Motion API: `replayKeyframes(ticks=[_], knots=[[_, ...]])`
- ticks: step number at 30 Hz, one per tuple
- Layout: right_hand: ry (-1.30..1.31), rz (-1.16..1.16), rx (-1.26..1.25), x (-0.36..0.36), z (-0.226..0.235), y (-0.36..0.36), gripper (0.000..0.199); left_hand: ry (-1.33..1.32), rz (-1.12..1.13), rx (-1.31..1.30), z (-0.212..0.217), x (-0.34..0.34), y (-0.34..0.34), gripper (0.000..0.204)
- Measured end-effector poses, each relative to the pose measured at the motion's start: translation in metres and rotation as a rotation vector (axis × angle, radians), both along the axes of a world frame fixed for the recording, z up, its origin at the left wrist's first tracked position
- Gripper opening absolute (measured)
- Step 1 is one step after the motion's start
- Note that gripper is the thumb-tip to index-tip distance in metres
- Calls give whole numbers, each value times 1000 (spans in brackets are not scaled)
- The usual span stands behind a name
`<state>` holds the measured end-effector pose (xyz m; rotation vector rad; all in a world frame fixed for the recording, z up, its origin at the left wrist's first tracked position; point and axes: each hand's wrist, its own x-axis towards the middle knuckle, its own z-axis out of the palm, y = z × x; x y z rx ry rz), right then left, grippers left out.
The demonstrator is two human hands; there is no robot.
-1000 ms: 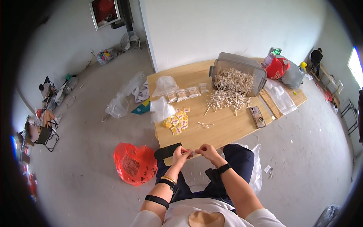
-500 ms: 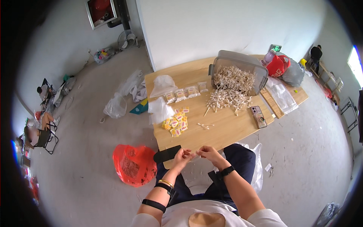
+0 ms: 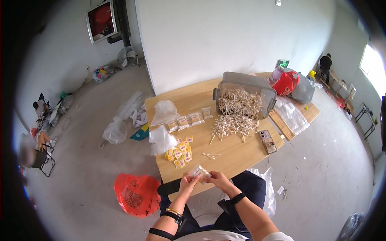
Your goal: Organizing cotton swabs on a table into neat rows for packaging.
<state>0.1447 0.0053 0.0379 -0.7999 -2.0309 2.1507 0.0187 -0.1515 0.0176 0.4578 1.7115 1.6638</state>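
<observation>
Between my hands, over the front edge of the table, is a small clear packet of cotton swabs (image 3: 200,171). My left hand (image 3: 189,183) grips its left side, thumb across the front. My right hand (image 3: 220,180) is closed on the right side of the same packet. Just beyond lie a few loose cotton swabs (image 3: 210,156). A pile of yellow and white printed cards (image 3: 179,154) is at the left of them. Farther back stands a row of filled packets (image 3: 183,123). Loose swabs (image 3: 235,125) spill from a tipped grey plastic bin (image 3: 266,89).
A phone (image 3: 267,141) rests near the table's right edge. Clear plastic bags (image 3: 161,140) lie at the left side. A red plastic bag (image 3: 136,195) is on the floor, left of my legs. Other people sit far left, and another person (image 3: 325,63) is at the far right.
My hands have brought the packet up over the table edge, where it now shows plainly between them. The whole scene sits lower in the picture because the view has tilted up.
</observation>
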Motion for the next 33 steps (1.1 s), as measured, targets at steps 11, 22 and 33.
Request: replayKeyframes(ticks=[11, 22, 33], knots=[[71, -510, 82, -114, 52, 185, 20, 1104, -174, -269, -10, -20, 0, 19], [-35, -675, 108, -236, -21, 231, 33, 1094, -212, -226, -10, -26, -1, 18], [-7, -650, 447, -259, -56, 226, 42, 1132, -278, -257, -4, -29, 3, 18]])
